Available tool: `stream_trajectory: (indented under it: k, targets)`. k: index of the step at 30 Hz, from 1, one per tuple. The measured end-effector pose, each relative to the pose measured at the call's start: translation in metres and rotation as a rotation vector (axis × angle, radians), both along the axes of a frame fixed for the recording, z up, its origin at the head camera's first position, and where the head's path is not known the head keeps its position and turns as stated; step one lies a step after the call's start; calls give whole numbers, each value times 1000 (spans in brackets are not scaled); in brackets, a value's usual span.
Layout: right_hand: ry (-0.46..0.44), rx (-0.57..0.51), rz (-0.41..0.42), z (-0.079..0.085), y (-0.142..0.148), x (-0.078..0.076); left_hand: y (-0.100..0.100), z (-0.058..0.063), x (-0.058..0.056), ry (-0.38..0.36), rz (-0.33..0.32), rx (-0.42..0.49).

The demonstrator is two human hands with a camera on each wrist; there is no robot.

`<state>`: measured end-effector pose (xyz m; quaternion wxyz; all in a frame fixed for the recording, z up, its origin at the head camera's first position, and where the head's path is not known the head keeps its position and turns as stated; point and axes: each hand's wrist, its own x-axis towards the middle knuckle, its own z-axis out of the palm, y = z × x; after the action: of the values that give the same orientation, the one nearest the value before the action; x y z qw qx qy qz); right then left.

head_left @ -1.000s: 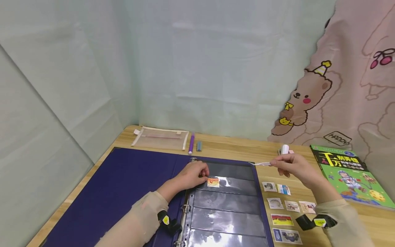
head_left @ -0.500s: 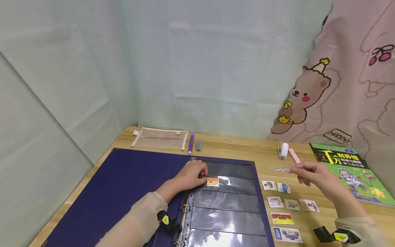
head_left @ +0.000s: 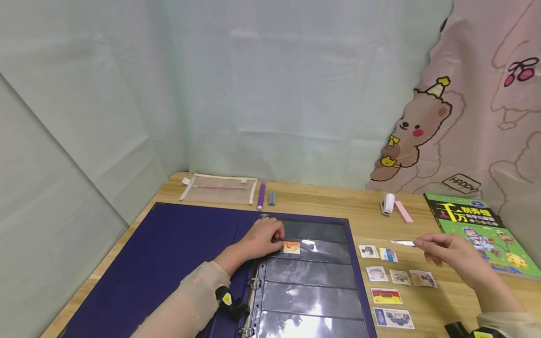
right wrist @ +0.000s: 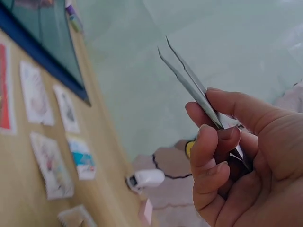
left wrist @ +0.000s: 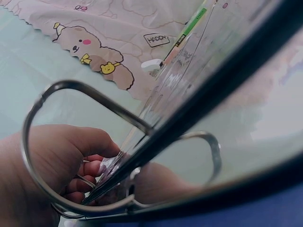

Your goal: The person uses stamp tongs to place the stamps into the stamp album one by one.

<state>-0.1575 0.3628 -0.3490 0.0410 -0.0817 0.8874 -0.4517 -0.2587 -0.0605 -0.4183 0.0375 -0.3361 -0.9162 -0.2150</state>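
Between its thumb and fingers, my right hand [head_left: 452,253] holds slim metal tweezers [right wrist: 189,80], their two pointed tips apart with nothing between them. They are over the table, right of the dark blue ring binder [head_left: 194,244]. My left hand [head_left: 262,238] pinches the clear-pocketed album page [head_left: 313,270] near the rings, its thumb and curled fingers at the plastic in the left wrist view. Beside those fingertips, an orange and yellow stamp [head_left: 291,248] lies at the second pocket row. Several loose stamps [head_left: 386,296] lie in rows on the table right of the binder.
Behind the binder lie a mesh zip pouch [head_left: 221,189], a purple marker [head_left: 261,195] and a small grey-blue block [head_left: 272,198]. A white stapler [head_left: 387,204], a pink strip [head_left: 403,212] and a green book [head_left: 482,234] are at the back right. Metal rings [head_left: 254,283] stand along the binder's spine.
My right hand has moved right and toward me with the tweezers, away from the page's top right corner, uncovering the stapler and pink strip. My left hand has stayed in place.
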Motion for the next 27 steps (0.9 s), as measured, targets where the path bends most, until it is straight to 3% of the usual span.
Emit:
stream_trajectory:
  k: [10, 27]
  targets:
    - [-106, 177, -84, -10, 7, -10, 1, 0, 0, 2, -1, 13]
    - [-197, 377, -6, -3, 5, -50, 1, 0, 1, -21, 4, 26]
